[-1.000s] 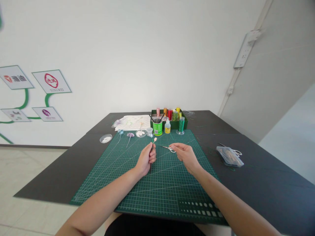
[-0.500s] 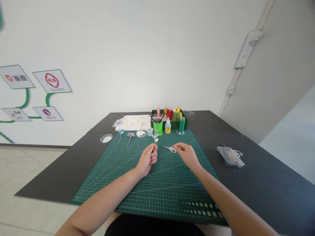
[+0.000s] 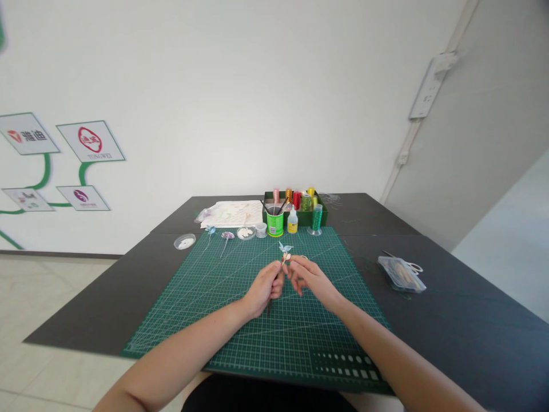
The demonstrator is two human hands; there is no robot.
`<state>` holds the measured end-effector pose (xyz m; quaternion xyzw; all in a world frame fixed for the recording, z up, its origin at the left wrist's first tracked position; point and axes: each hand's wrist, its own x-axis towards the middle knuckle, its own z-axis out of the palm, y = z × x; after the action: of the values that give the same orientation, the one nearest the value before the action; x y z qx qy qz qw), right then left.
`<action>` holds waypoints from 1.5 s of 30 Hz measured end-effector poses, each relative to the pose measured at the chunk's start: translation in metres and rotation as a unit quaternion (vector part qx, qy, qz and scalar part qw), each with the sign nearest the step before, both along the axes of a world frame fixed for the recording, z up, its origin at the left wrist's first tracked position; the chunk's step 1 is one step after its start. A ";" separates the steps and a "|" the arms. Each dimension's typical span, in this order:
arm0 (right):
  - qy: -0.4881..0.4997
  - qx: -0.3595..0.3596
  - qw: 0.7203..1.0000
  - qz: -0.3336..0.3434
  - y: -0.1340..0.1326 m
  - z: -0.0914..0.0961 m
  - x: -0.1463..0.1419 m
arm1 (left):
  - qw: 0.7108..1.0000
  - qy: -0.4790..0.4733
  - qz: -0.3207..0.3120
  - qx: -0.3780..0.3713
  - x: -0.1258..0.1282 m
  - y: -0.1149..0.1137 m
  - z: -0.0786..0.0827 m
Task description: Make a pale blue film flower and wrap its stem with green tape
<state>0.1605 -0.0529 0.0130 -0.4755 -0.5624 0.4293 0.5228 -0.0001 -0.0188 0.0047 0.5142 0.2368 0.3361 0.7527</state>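
Observation:
My left hand (image 3: pixel 265 286) is closed round the dark stem of a small artificial flower (image 3: pixel 286 256), held upright over the green cutting mat (image 3: pixel 240 337). Pale blue petals top the flower, with cream-pink ones below. At the cream-pink petals, my right hand (image 3: pixel 315 280) pinches with thumb and index finger, its other fingers loosely curled. Behind the right hand, only a bit of the white handle of the scissors (image 3: pixel 304 257) shows; the rest is hidden. A blue flower (image 3: pixel 210 230) and a purple flower (image 3: pixel 227 235) on thin stems lie at the mat's far left.
Along the back stand a green can (image 3: pixel 275 224) with dark tools, a glue bottle (image 3: pixel 292 221), a green thread spool (image 3: pixel 317 218) and a box (image 3: pixel 325 215) of spools. Dishes of white pieces (image 3: pixel 246 233) (image 3: pixel 185 242) sit left. A clear plastic case (image 3: pixel 401 273) lies right.
My right hand has left the scissors and moved left to the flower. My left hand has shifted slightly right with the flower, bringing both hands together.

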 end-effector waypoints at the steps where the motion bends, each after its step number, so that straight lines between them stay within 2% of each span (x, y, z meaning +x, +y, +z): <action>1: 0.006 -0.012 1.000 0.002 -0.001 0.000 -0.002 | 1.000 0.003 -0.002 0.000 0.000 -0.001 0.000; 7: 0.030 -0.038 0.997 -0.056 -0.007 0.003 -0.005 | 1.000 0.016 -0.007 0.004 0.000 -0.003 0.001; 11: 0.019 -0.041 0.996 -0.071 -0.006 0.004 -0.001 | 1.000 0.019 -0.005 0.010 0.000 -0.001 0.002; 18: -0.017 0.015 0.991 -0.131 0.005 0.000 0.015 | 0.999 0.024 0.002 0.021 -0.004 0.006 0.004; 24: -0.007 0.027 0.996 -0.090 0.003 0.001 0.010 | 0.998 0.050 -0.021 0.022 -0.002 0.001 0.004; 28: 0.013 0.017 0.997 -0.080 0.001 0.000 0.006 | 0.997 0.065 -0.011 0.031 0.000 0.000 0.001; 32: 0.035 0.026 0.994 -0.100 0.002 0.002 0.011 | 0.997 0.068 0.015 0.033 -0.001 0.005 0.000; 35: 0.029 0.053 0.988 -0.145 0.007 0.004 0.026 | 0.997 0.062 0.036 0.027 -0.003 0.010 -0.001; 40: -0.076 0.097 0.963 -0.240 0.020 0.000 0.057 | 0.997 0.049 0.060 0.020 -0.005 0.015 -0.005; 42: -0.153 0.109 0.955 -0.231 0.023 -0.004 0.063 | 0.997 0.046 0.059 0.017 -0.005 0.016 -0.005; 45: -0.264 0.116 0.940 -0.180 0.023 -0.012 0.060 | 0.998 0.044 0.049 0.014 -0.004 0.015 -0.003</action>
<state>0.2200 -0.0296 0.0005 -0.6011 -0.6311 0.1185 0.4757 -0.0042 -0.0043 0.0013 0.5269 0.2895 0.3532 0.7168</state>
